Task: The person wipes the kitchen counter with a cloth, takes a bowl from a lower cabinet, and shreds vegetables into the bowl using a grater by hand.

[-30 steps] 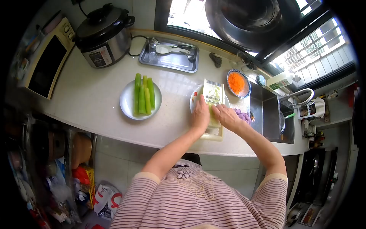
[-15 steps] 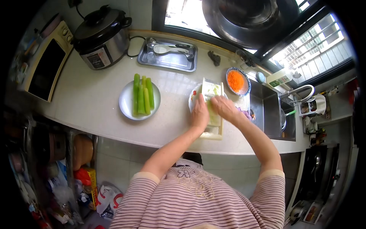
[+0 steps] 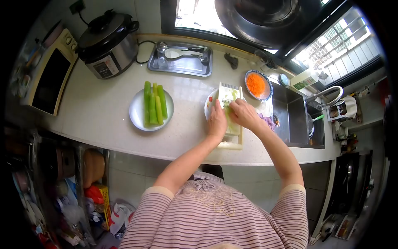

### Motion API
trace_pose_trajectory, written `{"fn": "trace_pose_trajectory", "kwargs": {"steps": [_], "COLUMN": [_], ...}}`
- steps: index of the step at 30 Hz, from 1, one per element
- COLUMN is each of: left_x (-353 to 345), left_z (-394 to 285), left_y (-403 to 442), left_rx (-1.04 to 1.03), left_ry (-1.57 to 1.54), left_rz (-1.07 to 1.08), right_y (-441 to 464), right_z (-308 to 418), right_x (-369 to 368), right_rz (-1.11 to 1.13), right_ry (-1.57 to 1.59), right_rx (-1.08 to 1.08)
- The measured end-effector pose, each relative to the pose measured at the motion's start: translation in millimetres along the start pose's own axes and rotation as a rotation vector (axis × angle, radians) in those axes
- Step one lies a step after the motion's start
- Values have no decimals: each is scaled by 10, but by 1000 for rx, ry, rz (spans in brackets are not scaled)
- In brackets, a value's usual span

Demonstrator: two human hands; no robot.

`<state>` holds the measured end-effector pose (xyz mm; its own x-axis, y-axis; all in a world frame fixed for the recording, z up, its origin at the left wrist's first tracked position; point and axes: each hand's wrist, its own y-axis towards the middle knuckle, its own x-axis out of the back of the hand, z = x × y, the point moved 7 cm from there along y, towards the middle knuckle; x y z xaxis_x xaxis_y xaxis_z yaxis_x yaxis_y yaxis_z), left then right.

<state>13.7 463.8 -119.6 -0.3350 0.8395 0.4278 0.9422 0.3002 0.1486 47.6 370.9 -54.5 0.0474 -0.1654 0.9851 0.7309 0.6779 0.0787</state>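
Observation:
My left hand (image 3: pixel 217 120) is wrapped round the left edge of a white grater (image 3: pixel 229 91), which rests over a patterned plate (image 3: pixel 208 102). On the grater's face lies my right hand (image 3: pixel 243 113), its fingers bent over a small pale green piece that is mostly hidden. Green shreds cling to the blades. Left of the hands, a white plate (image 3: pixel 135 113) bears several green stalks (image 3: pixel 154 108). Behind my right hand a blue-rimmed bowl (image 3: pixel 269 93) holds orange shreds (image 3: pixel 256 84). Chopped purple pieces (image 3: pixel 267 120) lie beside my right wrist.
A metal tray (image 3: pixel 199 70) with spoons is at the back of the counter, beside a pressure cooker (image 3: pixel 107 45). A microwave (image 3: pixel 52 74) stands far left. The sink (image 3: pixel 288 112) with its faucet (image 3: pixel 331 89) is at the right. A large wok (image 3: pixel 265 20) hangs by the window.
My right hand slid up along the grater, away from my body. My left hand keeps its place on the grater. The camera view has shifted slightly.

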Motion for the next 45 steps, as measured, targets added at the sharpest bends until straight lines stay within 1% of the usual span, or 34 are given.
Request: {"fn": "trace_pose_trajectory", "kwargs": {"steps": [2, 4, 5, 7, 8, 11, 12, 13, 15, 16, 17, 19, 20, 23, 24, 27, 29, 30, 33, 36, 39, 40, 41, 42, 43, 45], "left_x": [-17, 29, 8, -7, -4, -10, -12, -20, 53, 88, 108, 85, 76, 109, 106, 75, 46, 46, 58, 69, 32, -6, -37, 26, 39, 26], "left_z": [22, -6, -18, -17, -7, 15, 25, 24, -29, -67, -99, -85, -73, -156, -178, -184, -125, -85, 16, 67, 137, 178, 235, 44, 141, 390], "left_y": [-6, -6, -4, -24, -15, 76, 115, 141, 172, 171, 171, 187, 188, 215, 212, 211, 218, 238, 282, 267, 233, 228, 205, 147, 224, 427], "left_rx": [-51, -75, -97, -135, -133, -110, -92, -74, -108, -140, -172, -160, -152, -124, -154, -233, -262, -211, -58, 79, 183, 216, 252, 424, 324, 115], "left_ry": [18, 18, 0, -35, -16, 18, 14, 12, 31, 27, 21, -5, -17, 70, 91, 133, 132, 94, -31, -154, -266, -321, -374, -523, -383, -106], "left_rz": [-50, -96, -42, 66, 80, 152, 198, 244, 170, 145, 120, 107, 101, 111, 99, 57, 20, 22, 23, 13, -1, 9, 19, 111, 103, 88], "right_y": [58, 13, -8, -140, -234, -523, -591, -666, -817, -884, -940, -1015, -1076, -1133, -1133, -1133, -1154, -1161, -1217, -1230, -1235, -1247, -1260, -1273, -1298, -1367], "right_z": [-72, -99, -116, -288, -369, -591, -608, -632, -649, -639, -618, -528, -524, -371, -334, -323, -317, -309, -299, -323, -359, -371, -446, -537, -589, -618], "right_x": [-54, -44, -34, -47, -62, -193, -224, -276, -390, -442, -452, -455, -539, -483, -487, -463, -498, -516, -579, -549, -482, -381, -261, -156, -32, 261], "right_rz": [-9, -85, -125, -208, -247, -359, -344, -379, -452, -464, -476, -490, -441, -549, -494, -491, -421, -384, -383, -336, -369, -370, -437, -499, -559, -517], "right_ry": [3, 32, 44, 249, 353, 923, 1175, 1289, 1519, 1582, 1463, 1225, 1167, 773, 805, 703, 878, 965, 1113, 1182, 1324, 1293, 1173, 1055, 937, 780], "right_rx": [-71, -79, -83, -260, -348, -619, -654, -714, -825, -855, -865, -881, -931, -843, -917, -954, -1036, -1071, -1094, -1088, -1067, -1062, -1021, -979, -936, -883]}}
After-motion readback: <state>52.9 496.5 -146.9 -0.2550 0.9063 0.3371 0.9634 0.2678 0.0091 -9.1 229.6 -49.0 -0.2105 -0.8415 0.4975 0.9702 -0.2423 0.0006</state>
